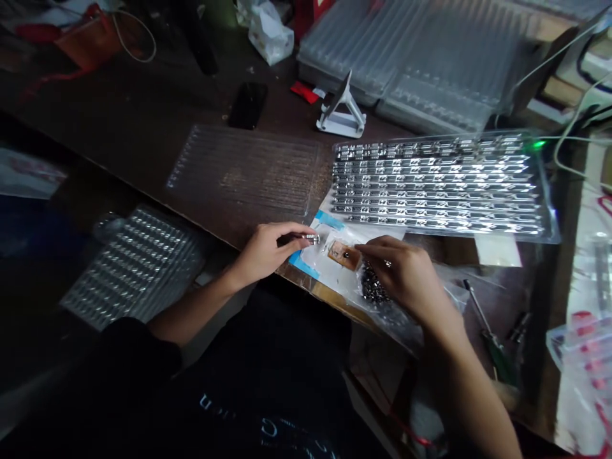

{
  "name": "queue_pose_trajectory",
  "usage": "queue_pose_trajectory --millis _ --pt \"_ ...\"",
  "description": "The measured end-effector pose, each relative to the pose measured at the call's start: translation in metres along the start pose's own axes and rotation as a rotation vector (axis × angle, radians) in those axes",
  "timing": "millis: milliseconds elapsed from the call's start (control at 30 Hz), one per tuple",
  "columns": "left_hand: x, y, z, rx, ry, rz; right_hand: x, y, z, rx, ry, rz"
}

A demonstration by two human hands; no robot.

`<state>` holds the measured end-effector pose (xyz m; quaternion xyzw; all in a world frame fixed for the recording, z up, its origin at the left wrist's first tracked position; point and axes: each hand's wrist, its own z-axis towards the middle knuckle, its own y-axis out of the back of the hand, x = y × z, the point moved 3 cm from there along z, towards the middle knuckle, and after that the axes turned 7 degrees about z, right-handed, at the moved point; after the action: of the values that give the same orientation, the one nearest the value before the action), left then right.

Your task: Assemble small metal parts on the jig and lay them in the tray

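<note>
I had the left hand (268,250) pinching a small silvery metal piece (313,239), left of the brown block (340,254) | right hand (407,266) bunched near the block's right end, contents undiscernible to me | dark metal parts (371,285) heaped beside it

The lower left corner is covered in dark. White shine is thrown off the tray (546,204) at right. Edges are blurred.
</note>
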<state>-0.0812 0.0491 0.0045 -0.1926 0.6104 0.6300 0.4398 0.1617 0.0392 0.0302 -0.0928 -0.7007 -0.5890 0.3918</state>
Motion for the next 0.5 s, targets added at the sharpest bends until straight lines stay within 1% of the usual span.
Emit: queue_pose_trajectory --millis 167,300,367,500 --pt "0.003 0.004 0.001 -0.069 -0.067 0.151 -0.002 -0.019 -0.002 -0.008 -0.013 0.045" --pt "0.004 0.004 0.003 -0.094 -0.105 0.250 -0.003 -0.034 -0.006 -0.003 0.014 -0.128" --pt "0.004 0.006 0.004 -0.101 -0.111 0.284 -0.005 -0.038 -0.007 -0.017 0.047 -0.173" --pt "0.009 0.017 0.010 -0.117 -0.070 0.358 -0.007 -0.039 -0.006 -0.073 0.081 -0.147"
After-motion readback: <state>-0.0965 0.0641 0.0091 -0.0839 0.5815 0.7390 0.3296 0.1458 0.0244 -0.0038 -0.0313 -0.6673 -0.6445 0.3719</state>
